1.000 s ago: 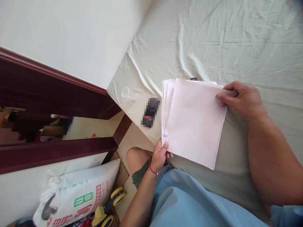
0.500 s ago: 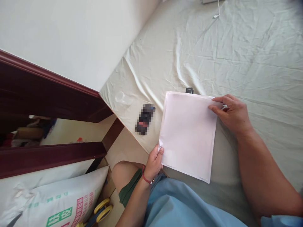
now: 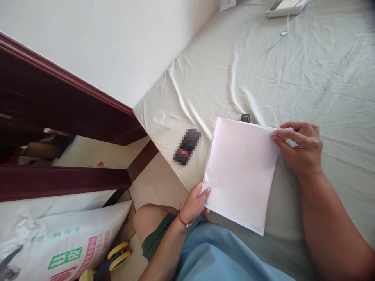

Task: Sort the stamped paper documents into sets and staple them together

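Several white sheets of paper (image 3: 240,175) lie stacked before me over the light green bedsheet, their edges slightly offset. My left hand (image 3: 197,201), a red cord bracelet at its wrist, grips the stack's lower left edge, thumb on top and fingers underneath. At the upper right corner, my right hand (image 3: 304,146) pinches the paper between thumb and index finger, its other fingers loosely extended. A small black object (image 3: 245,118) pokes out beyond the top edge of the stack; the rest of it is hidden. Left of the paper lies a blurred dark object (image 3: 186,147).
A clear round plastic piece (image 3: 159,117) rests near the bed's left edge. A white device (image 3: 287,8) with a cable is at the far side. Dark red wooden furniture (image 3: 67,91) stands left, above a printed white sack (image 3: 73,238) and a yellow-wheeled item (image 3: 118,255).
The camera view has shifted, showing more of the far white device. My right hand's fingers have spread a little while still pinching the corner; my left hand keeps its grip.
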`<act>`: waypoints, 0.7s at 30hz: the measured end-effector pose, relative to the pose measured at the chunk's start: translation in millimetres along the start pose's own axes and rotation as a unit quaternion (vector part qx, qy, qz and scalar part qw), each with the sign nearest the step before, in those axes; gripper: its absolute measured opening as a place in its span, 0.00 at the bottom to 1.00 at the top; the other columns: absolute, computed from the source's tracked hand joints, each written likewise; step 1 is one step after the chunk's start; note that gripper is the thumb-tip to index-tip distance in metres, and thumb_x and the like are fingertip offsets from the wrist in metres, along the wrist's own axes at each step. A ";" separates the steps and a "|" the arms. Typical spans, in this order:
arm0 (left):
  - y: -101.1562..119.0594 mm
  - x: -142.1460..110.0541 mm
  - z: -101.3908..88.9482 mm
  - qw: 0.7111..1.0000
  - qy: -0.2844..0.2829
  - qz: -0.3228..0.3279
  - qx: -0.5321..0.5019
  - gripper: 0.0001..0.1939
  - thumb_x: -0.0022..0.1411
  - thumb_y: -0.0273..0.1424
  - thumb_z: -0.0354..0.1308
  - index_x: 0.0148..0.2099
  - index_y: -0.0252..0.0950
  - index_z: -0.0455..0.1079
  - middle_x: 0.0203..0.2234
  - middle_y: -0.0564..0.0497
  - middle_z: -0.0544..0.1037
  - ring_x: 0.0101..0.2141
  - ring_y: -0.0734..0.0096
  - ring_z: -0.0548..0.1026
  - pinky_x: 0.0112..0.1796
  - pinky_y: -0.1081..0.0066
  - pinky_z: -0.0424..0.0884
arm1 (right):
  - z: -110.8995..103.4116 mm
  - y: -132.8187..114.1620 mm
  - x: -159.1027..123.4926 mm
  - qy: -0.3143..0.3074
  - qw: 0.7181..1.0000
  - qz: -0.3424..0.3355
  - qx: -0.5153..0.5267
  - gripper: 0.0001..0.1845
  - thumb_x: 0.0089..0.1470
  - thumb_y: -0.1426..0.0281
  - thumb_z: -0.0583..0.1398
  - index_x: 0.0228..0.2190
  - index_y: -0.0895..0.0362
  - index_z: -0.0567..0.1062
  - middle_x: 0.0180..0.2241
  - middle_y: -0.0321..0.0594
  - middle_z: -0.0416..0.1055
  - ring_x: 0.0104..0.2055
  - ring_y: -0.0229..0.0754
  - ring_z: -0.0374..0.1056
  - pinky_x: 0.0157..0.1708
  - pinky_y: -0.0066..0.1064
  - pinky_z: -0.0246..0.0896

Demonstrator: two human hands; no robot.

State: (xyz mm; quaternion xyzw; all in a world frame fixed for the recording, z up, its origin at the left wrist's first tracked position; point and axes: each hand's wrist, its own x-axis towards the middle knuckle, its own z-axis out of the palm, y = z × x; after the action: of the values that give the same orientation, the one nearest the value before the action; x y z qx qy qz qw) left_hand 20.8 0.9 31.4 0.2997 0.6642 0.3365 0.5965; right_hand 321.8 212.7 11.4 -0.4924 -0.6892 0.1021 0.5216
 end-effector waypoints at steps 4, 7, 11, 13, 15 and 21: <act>3.7 0.2 2.4 1.000 0.015 0.004 -0.002 0.45 0.60 0.63 0.67 0.63 0.32 0.65 0.24 0.59 0.70 0.16 0.80 0.63 0.13 0.78 0.64 | -3.4 -2.7 1.4 -0.027 0.998 0.036 0.053 0.03 0.59 0.65 0.69 0.35 0.49 0.85 0.32 0.38 0.78 0.35 0.43 0.68 0.41 0.40 0.63; 8.3 -0.9 4.4 1.000 0.025 -0.004 -0.017 0.47 0.57 0.64 0.69 0.63 0.32 0.66 0.25 0.59 0.70 0.17 0.80 0.63 0.13 0.77 0.63 | -8.6 -4.9 2.0 -0.084 0.979 0.103 0.151 0.03 0.59 0.63 0.70 0.35 0.48 0.84 0.34 0.37 0.79 0.37 0.44 0.71 0.42 0.41 0.64; 11.9 -3.4 5.2 0.999 0.034 -0.017 -0.035 0.46 0.53 0.60 0.73 0.60 0.33 0.68 0.31 0.56 0.73 0.21 0.80 0.66 0.16 0.79 0.64 | -13.2 -8.4 0.2 -0.141 0.924 0.190 0.300 0.06 0.58 0.61 0.72 0.31 0.48 0.83 0.46 0.39 0.82 0.54 0.51 0.76 0.49 0.41 0.68; 11.8 -3.5 4.2 0.999 0.036 -0.014 -0.036 0.43 0.53 0.59 0.74 0.56 0.32 0.70 0.30 0.56 0.73 0.22 0.80 0.66 0.17 0.80 0.64 | -15.9 -11.0 -0.7 -0.148 0.899 0.229 0.343 0.07 0.57 0.61 0.72 0.30 0.49 0.83 0.50 0.39 0.81 0.59 0.53 0.75 0.51 0.42 0.70; 11.0 -2.2 3.0 0.999 0.034 -0.009 -0.038 0.40 0.53 0.58 0.74 0.53 0.31 0.72 0.28 0.56 0.72 0.20 0.81 0.63 0.17 0.79 0.61 | -20.5 -13.0 -0.2 -0.162 0.872 0.256 0.384 0.08 0.58 0.61 0.72 0.30 0.50 0.82 0.54 0.40 0.81 0.62 0.54 0.74 0.54 0.44 0.71; 12.1 2.6 7.1 0.998 0.012 0.009 -0.060 0.31 0.59 0.50 0.72 0.56 0.34 0.75 0.23 0.57 0.72 0.17 0.79 0.62 0.19 0.76 0.59 | -39.1 -7.1 5.9 -0.491 0.631 0.032 0.599 0.13 0.60 0.55 0.68 0.43 0.47 0.87 0.61 0.48 0.76 0.55 0.57 0.80 0.52 0.49 0.77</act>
State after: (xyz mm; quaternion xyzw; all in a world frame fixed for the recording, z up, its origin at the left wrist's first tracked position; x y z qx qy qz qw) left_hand 27.5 10.8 39.2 0.2653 0.6472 0.3850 0.6021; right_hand 350.0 199.2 36.7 0.0300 -0.6144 0.7361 0.2825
